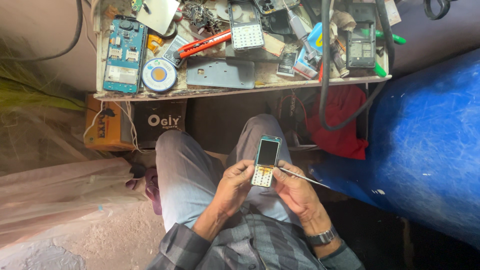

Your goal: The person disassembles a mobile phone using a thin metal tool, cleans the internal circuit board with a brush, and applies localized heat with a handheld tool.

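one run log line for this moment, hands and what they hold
left hand: grips keypad phone | right hand: supports phone, holds thin metal tool | phone: over lap, screen dark | workbench: cluttered with parts

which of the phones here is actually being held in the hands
The small keypad phone over the lap, gripped by the left hand and right hand. The other keypad phone and the stripped black phone lie untouched on the workbench.

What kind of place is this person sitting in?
Probably a small phone repair stall. The left hand holds a keypad phone, the right hand a thin metal tool, and the cluttered workbench carries a blue circuit board and another keypad phone.
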